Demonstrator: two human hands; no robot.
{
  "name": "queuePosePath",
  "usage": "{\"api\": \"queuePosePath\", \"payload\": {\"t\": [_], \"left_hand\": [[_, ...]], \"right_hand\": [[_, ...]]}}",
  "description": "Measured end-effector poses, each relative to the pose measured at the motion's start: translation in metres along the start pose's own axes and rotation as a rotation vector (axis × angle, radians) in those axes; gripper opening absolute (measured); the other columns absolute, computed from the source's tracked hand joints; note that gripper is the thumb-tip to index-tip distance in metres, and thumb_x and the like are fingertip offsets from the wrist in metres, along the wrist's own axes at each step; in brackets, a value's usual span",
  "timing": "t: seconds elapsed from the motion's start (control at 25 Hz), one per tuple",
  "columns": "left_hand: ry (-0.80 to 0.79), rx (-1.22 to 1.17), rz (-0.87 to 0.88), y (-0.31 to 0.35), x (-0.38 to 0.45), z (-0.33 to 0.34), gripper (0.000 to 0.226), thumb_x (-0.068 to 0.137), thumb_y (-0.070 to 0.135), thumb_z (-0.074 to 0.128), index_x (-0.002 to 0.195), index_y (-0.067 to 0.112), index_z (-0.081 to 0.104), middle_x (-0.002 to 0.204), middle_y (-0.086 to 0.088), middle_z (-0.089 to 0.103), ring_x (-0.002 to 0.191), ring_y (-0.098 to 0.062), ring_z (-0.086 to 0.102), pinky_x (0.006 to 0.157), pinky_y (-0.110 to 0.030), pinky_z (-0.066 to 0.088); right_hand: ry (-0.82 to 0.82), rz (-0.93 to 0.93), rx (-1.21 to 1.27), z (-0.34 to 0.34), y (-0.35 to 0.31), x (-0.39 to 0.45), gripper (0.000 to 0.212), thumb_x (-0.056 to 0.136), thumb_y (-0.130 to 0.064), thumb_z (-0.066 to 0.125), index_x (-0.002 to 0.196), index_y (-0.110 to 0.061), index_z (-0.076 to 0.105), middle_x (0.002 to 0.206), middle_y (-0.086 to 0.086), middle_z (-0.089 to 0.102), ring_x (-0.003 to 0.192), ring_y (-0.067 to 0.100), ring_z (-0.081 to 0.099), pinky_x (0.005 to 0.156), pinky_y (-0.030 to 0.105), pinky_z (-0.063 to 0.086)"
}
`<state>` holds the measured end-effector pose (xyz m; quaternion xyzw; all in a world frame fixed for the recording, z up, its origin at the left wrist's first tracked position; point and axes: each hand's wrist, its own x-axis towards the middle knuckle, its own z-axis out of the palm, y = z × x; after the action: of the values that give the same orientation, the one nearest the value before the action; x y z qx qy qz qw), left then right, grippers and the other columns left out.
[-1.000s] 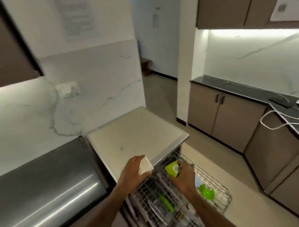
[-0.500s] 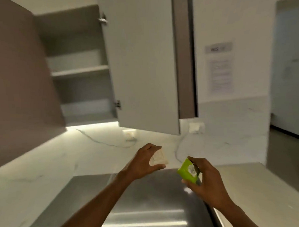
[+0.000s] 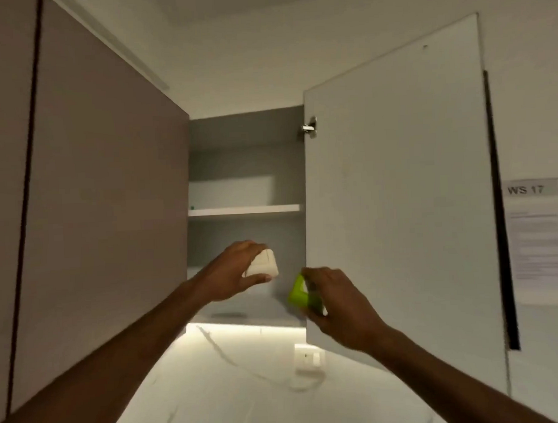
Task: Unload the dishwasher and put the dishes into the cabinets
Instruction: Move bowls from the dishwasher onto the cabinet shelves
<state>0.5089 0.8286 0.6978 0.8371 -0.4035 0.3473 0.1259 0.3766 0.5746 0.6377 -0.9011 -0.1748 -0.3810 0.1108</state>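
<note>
The cabinet stood open above the bench, its door swung out to the right and a closed door flanking it on the left. Inside, one shelf crossed the middle, with a pale box-like thing on it too dim to name, and the lower floor lay just ahead of both hands. The marble bench was lit from under the cabinet; a socket sat on the wall below the door, and a sign reading WS 17 hung at far right over a printed sheet.

The left hand gripped a white cup round its body, raised in front of the lower compartment. The right hand clasped a green cup, lower and nearer the door edge. Both looked small, light and rigid; the green one was probably plastic, the white possibly ceramic and so more breakable. A grip round the body suited either, and smooth, perhaps damp walls could slip
</note>
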Motion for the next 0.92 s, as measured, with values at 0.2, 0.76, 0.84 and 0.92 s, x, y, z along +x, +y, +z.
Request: {"api": "queuePosePath", "payload": {"t": [0.2,0.76,0.84,0.92], "left_hand": [[0.140,0.047,-0.062,-0.109,0.097,-0.028,0.072,0.094,0.053,0.068,0.152,0.017,0.046,0.147,-0.006,0.055,0.131,-0.027,0.052,0.108,-0.038,0.041],[0.054,-0.011,0.004,-0.202,0.256,-0.010,0.071,0.099,0.060,0.049,0.151,0.013,0.049,0.141,-0.011,0.058,0.129,-0.025,0.053,0.103,-0.027,0.038],[0.092,-0.022,0.065,-0.205,0.251,-0.014,0.091,0.091,0.079,0.038,0.153,0.013,0.048,0.142,-0.009,0.058,0.125,-0.018,0.054,0.100,-0.022,0.035],[0.135,-0.015,0.153,-0.203,0.237,-0.023,0.099,0.087,0.087,0.032,0.152,0.014,0.049,0.141,-0.008,0.059,0.118,-0.012,0.054,0.097,-0.019,0.035]], "right_hand": [[0.060,-0.092,-0.242,-0.019,-0.007,0.189,0.069,0.095,-0.023,0.074,0.155,-0.013,0.040,0.151,0.010,0.050,0.135,0.030,0.048,0.106,0.041,0.050],[-0.125,0.123,-0.383,0.005,0.069,0.365,0.060,0.098,-0.030,0.071,0.149,-0.009,0.046,0.141,0.018,0.047,0.123,0.035,0.055,0.100,0.039,0.047],[-0.110,0.107,-0.361,0.008,0.066,0.367,0.060,0.099,-0.029,0.070,0.150,-0.007,0.045,0.142,0.019,0.046,0.124,0.036,0.055,0.103,0.039,0.046],[-0.071,0.081,-0.341,0.008,0.058,0.363,0.061,0.099,-0.028,0.070,0.150,-0.007,0.045,0.141,0.020,0.047,0.124,0.037,0.054,0.103,0.037,0.044]]}}
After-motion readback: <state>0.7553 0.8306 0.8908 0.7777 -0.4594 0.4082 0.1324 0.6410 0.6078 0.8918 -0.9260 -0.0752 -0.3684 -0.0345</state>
